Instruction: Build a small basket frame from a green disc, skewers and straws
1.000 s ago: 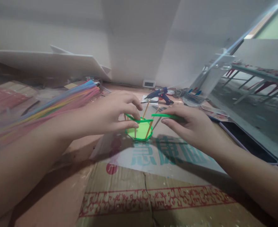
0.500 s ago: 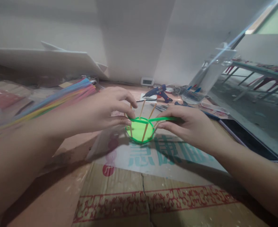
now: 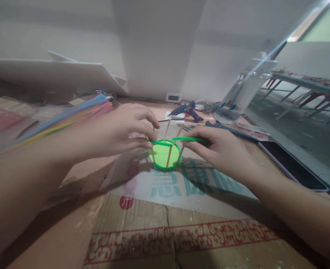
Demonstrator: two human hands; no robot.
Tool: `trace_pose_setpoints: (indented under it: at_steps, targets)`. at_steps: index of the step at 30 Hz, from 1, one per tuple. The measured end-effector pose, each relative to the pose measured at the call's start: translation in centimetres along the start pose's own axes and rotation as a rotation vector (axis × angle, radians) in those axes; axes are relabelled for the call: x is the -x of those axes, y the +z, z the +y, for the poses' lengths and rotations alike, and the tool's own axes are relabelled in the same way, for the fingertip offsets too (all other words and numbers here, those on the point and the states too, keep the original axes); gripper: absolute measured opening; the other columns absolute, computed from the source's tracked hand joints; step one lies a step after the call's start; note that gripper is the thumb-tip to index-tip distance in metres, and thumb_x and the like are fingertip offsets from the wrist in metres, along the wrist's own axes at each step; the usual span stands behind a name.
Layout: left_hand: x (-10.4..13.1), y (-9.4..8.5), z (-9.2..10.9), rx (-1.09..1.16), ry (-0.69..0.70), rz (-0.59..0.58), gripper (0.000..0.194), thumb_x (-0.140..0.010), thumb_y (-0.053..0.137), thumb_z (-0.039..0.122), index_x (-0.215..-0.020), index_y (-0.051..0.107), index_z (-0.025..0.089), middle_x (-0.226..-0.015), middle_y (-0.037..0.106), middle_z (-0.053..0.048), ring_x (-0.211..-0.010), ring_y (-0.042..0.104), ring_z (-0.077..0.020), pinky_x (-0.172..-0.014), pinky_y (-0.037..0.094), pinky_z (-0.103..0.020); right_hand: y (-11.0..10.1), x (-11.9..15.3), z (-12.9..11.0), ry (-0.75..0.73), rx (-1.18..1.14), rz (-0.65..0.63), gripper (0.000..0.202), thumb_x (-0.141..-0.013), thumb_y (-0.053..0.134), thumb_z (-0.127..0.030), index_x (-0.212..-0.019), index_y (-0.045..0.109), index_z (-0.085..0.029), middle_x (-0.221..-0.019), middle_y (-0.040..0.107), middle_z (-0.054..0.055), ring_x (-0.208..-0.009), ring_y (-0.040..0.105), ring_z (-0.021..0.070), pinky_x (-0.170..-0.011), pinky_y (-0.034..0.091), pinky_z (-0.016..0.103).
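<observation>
A round bright-green base, edged in darker green, lies flat with several thin wooden sticks standing up around its rim. At its left side my left hand pinches a green pipe cleaner between thumb and forefinger, the other fingers loosely curled. That strip runs across to a front stick. From the right, my right hand is closed on a green length of pipe cleaner, its tip pointing left over the base. Whether both lengths are one piece I cannot tell.
Behind the base are a blue glue gun and a small digital display. Coloured pipe cleaners lie left. A clear container and a phone are right. Printed plastic covers cardboard.
The green length in my right hand has shifted slightly left; its tip now shows apart from the strip in my left hand. The view has moved a little.
</observation>
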State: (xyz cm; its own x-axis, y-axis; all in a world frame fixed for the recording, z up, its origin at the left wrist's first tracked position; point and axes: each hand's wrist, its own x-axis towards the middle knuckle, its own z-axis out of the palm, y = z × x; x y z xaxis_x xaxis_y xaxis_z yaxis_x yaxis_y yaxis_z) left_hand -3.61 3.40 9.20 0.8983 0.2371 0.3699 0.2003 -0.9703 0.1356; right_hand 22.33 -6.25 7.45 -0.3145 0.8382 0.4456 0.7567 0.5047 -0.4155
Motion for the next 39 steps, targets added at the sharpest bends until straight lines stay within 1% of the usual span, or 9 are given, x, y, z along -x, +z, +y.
trace_pose_setpoints:
  at_steps: [4,7,10,18,23,26,30,34,39]
  targets:
    - [0.2,-0.5,-0.3,-0.061,0.043,0.005,0.021,-0.097,0.055,0.028,-0.102,0.076,0.032,-0.117,0.068,-0.005,-0.106,0.062,-0.0209,-0.091,0.045,-0.034,-0.6,0.2,-0.2,-0.006,-0.052,-0.017,0.011,-0.093,0.064,-0.028,-0.096,0.072,-0.022,-0.092,0.076,0.002,-0.082,0.068,0.0166,-0.072,0.052,0.028]
    - [0.4,-0.9,-0.8,-0.107,0.037,-0.037,0.024,-0.098,0.053,0.027,-0.103,0.076,0.032,-0.122,0.067,-0.005,-0.111,0.061,-0.0221,-0.095,0.044,-0.035,-1.4,0.4,-0.2,-0.015,-0.097,0.032,0.021,-0.095,0.061,-0.037,-0.105,0.072,-0.023,-0.101,0.076,0.004,-0.09,0.069,0.0195,-0.077,0.053,0.031]
    - [0.6,-1.0,-1.1,-0.112,0.009,-0.043,0.024,-0.099,0.054,0.029,-0.103,0.077,0.032,-0.123,0.067,-0.006,-0.112,0.06,-0.0228,-0.097,0.044,-0.036,-2.3,0.5,-0.4,-0.035,-0.104,0.083,0.024,-0.096,0.058,-0.041,-0.104,0.073,-0.024,-0.098,0.075,0.003,-0.089,0.069,0.0198,-0.08,0.054,0.032]
    - [0.4,-0.7,-0.7,-0.075,0.001,-0.006,0.022,-0.098,0.056,0.029,-0.104,0.076,0.032,-0.121,0.069,-0.007,-0.111,0.062,-0.0225,-0.095,0.046,-0.037,-3.2,0.7,-0.8,-0.062,-0.005,0.124,0.018,-0.096,0.057,-0.029,-0.107,0.072,-0.031,-0.102,0.076,-0.002,-0.088,0.071,0.0201,-0.081,0.056,0.034]
    - [0.0,-0.3,-0.4,-0.08,0.001,0.02,0.02,-0.097,0.056,0.028,-0.098,0.077,0.028,-0.114,0.071,-0.006,-0.105,0.065,-0.021,-0.091,0.048,-0.036,-2.8,0.8,-0.8,-0.104,0.077,0.154,0.022,-0.095,0.058,-0.022,-0.109,0.073,-0.031,-0.098,0.077,-0.001,-0.082,0.073,0.0193,-0.069,0.058,0.031]
    - [0.1,-0.4,0.2,-0.08,-0.015,0.003,0.016,-0.095,0.061,0.028,-0.102,0.076,0.029,-0.116,0.07,-0.005,-0.106,0.064,-0.0209,-0.096,0.047,-0.037,-2.3,1.0,-1.2,-0.155,0.114,0.106,0.022,-0.093,0.059,-0.018,-0.105,0.075,-0.025,-0.089,0.079,0.001,-0.076,0.073,0.0173,-0.069,0.058,0.028]
    - [0.1,-0.6,1.5,-0.069,-0.028,0.027,0.021,-0.093,0.065,0.038,-0.109,0.072,0.026,-0.121,0.068,-0.006,-0.115,0.061,-0.0229,-0.102,0.044,-0.038,-1.8,1.5,-2.5,-0.191,0.12,0.034,0.02,-0.094,0.058,-0.017,-0.105,0.075,-0.02,-0.089,0.079,0.002,-0.074,0.073,0.0137,-0.068,0.056,0.023]
    - [-0.2,0.2,2.6,-0.017,-0.022,0.054,0.021,-0.093,0.064,0.039,-0.105,0.072,0.023,-0.117,0.068,-0.006,-0.114,0.06,-0.0228,-0.1,0.043,-0.038,-0.9,2.1,-3.3,-0.235,0.204,0.023,0.021,-0.095,0.057,-0.016,-0.106,0.074,-0.021,-0.09,0.08,0.002,-0.076,0.073,0.0127,-0.069,0.055,0.02]
    - [-0.3,1.5,2.4,0.02,0.027,0.068,0.019,-0.094,0.064,0.037,-0.102,0.071,0.022,-0.114,0.068,-0.006,-0.113,0.059,-0.0225,-0.1,0.041,-0.038,-0.1,2.2,-3.0,-0.254,0.205,0.067,0.02,-0.095,0.057,-0.016,-0.104,0.074,-0.02,-0.088,0.08,0.0,-0.07,0.072,0.0107,-0.066,0.053,0.018]
